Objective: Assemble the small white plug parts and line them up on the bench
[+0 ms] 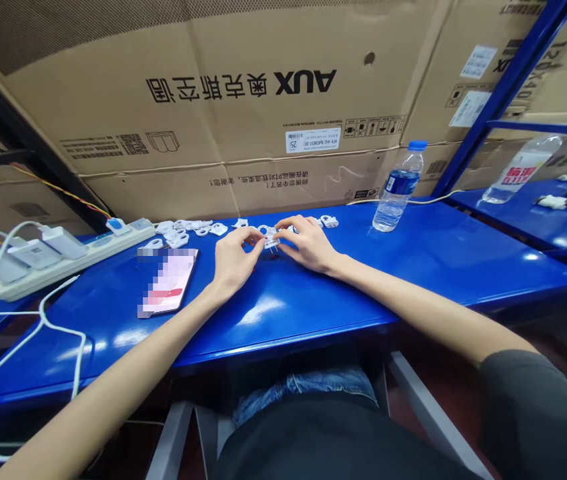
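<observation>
My left hand [233, 258] and my right hand [308, 244] meet in the middle of the blue metal table [313, 300]. Their fingertips pinch a small white plastic clip [270, 239] with a paper label on it. Fingers partly hide the clip. Several similar white plastic clips [183, 230] lie in a loose row beyond my left hand, and a few more [329, 221] lie beyond my right hand. A smartphone [168, 283], its screen blurred out, lies to the left of my left hand.
A clear water bottle [397, 188] with a blue cap stands right of my hands. A white power strip [73, 260] with chargers and cables sits at the left. Large AUX cardboard boxes [213, 113] stand behind the table. A lower blue shelf [523, 213] at right holds white pieces and a bottle.
</observation>
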A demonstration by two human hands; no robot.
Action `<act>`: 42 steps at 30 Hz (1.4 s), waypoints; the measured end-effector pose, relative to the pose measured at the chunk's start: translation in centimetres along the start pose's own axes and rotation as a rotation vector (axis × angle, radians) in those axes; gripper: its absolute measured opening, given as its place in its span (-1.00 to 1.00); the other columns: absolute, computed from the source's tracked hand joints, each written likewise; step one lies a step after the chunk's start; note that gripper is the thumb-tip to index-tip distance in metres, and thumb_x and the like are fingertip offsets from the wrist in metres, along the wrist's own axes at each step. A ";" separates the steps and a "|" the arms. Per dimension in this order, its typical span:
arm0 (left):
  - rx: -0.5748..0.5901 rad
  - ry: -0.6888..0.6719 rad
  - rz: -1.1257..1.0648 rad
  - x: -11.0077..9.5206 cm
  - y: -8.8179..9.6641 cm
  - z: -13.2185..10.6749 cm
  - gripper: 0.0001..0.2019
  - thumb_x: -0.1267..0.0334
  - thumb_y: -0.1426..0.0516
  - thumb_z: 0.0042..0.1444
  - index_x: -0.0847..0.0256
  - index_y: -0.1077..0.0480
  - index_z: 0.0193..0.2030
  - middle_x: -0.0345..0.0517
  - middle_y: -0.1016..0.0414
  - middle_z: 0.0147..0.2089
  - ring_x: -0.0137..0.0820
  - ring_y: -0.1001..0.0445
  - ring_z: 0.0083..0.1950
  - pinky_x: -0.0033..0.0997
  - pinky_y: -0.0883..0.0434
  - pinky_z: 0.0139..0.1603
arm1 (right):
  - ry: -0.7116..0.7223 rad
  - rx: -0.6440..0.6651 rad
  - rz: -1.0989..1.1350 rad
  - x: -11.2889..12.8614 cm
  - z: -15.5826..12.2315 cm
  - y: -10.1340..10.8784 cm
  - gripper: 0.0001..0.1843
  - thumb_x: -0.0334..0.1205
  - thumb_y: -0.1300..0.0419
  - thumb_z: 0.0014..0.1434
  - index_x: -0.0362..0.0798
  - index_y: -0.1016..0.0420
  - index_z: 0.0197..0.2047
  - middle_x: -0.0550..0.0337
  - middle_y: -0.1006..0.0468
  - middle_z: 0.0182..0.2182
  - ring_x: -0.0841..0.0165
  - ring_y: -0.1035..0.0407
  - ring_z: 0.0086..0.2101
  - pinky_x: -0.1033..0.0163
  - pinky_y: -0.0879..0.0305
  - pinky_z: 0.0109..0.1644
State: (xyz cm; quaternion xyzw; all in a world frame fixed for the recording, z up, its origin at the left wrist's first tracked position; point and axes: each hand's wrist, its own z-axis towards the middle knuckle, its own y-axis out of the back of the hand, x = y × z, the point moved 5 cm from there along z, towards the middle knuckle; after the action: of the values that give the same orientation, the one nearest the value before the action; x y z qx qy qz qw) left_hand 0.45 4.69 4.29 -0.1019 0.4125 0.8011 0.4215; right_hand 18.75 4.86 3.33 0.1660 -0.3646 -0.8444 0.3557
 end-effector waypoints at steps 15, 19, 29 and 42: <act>0.108 0.024 0.414 1.6 -0.8 -0.2 -0.72 0.28 -0.09 0.29 0.22 -0.48 0.08 0.15 -0.55 0.05 0.04 -0.48 0.15 0.06 -0.44 0.17 | -0.231 -0.025 0.110 -1.8 0.4 -1.4 -0.78 -0.15 -0.21 0.41 0.01 -0.61 0.03 -0.01 -0.52 0.03 0.13 -0.38 0.04 0.02 -0.29 0.11; 0.145 0.017 0.525 2.3 -0.9 -0.2 -0.66 0.26 -0.05 0.31 0.25 -0.44 0.16 0.25 -0.47 0.22 0.13 -0.37 0.28 0.16 -0.37 0.25 | -0.269 0.045 0.073 -2.4 1.0 -2.9 -0.76 -0.13 -0.19 0.43 0.01 -0.63 0.03 -0.02 -0.53 0.05 0.09 -0.36 0.05 -0.01 -0.27 0.08; 0.225 -0.035 0.404 4.0 -1.6 0.2 -0.72 0.38 0.00 0.26 0.20 -0.48 0.00 0.15 -0.60 0.10 0.01 -0.44 0.22 0.09 -0.37 0.24 | -0.264 0.112 0.000 -3.1 2.0 -4.8 -0.74 -0.11 -0.17 0.45 0.01 -0.64 0.03 -0.05 -0.52 0.07 0.04 -0.31 0.07 -0.05 -0.25 0.05; 0.158 0.004 0.435 3.8 -1.0 0.4 -0.89 0.33 -0.10 0.23 0.14 -0.45 -0.16 0.08 -0.62 -0.07 0.05 -0.44 0.08 0.08 -0.32 0.14 | -0.245 0.132 0.038 -3.5 1.8 -5.3 -0.76 -0.10 -0.22 0.43 0.01 -0.68 -0.02 -0.01 -0.54 0.03 0.09 -0.31 0.02 -0.01 -0.30 0.03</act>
State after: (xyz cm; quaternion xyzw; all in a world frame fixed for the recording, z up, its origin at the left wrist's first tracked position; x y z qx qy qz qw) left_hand -1.08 7.55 2.04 0.0209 0.4870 0.8382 0.2446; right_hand 17.66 10.90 0.76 0.0779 -0.4629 -0.8257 0.3128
